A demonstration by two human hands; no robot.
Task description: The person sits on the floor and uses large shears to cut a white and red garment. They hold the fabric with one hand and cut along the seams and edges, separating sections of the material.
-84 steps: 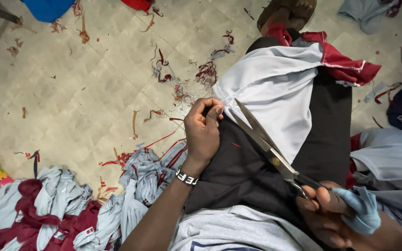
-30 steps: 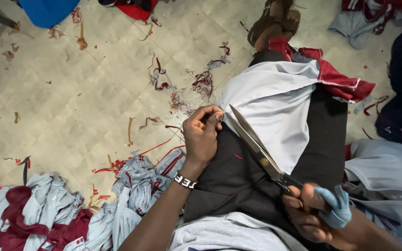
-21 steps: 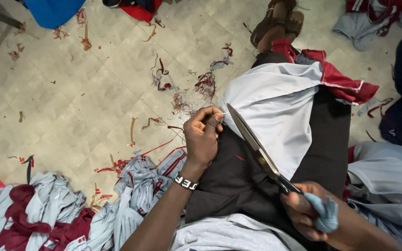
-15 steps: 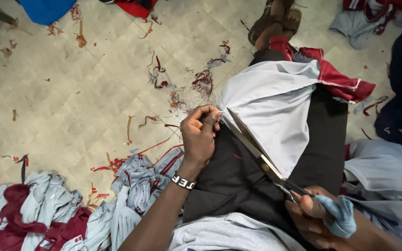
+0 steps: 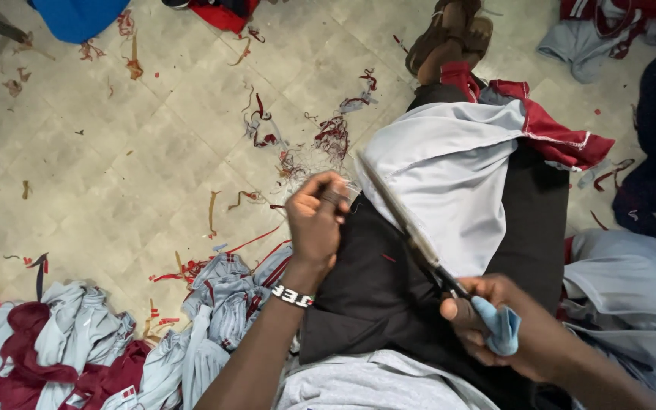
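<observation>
Sitting over a tiled floor (image 5: pixel 115 152) strewn with red scraps (image 5: pixel 335 137), left hand (image 5: pixel 316 224) pinching grey garment (image 5: pixel 449 175), right hand (image 5: pixel 495 326) gripping scissors (image 5: pixel 408 228).

Counting now: two hands in view, the left hand (image 5: pixel 316 220) pinching the edge of one grey cloth (image 5: pixel 449 182) spread over the lap, the right hand (image 5: pixel 491 326) gripping one pair of scissors (image 5: pixel 408 228) with a blue-wrapped handle. One beaded bracelet (image 5: pixel 292 295) on the left wrist. One sandalled foot (image 5: pixel 449 38) up top. One heap of grey-and-maroon garments (image 5: pixel 77 357) at lower left, another pile (image 5: pixel 632 288) at right. One blue cloth (image 5: pixel 77 15) in the top corner. Thread and fabric scraps (image 5: pixel 335 137) on the floor (image 5: pixel 100 167): too many to count.
</observation>
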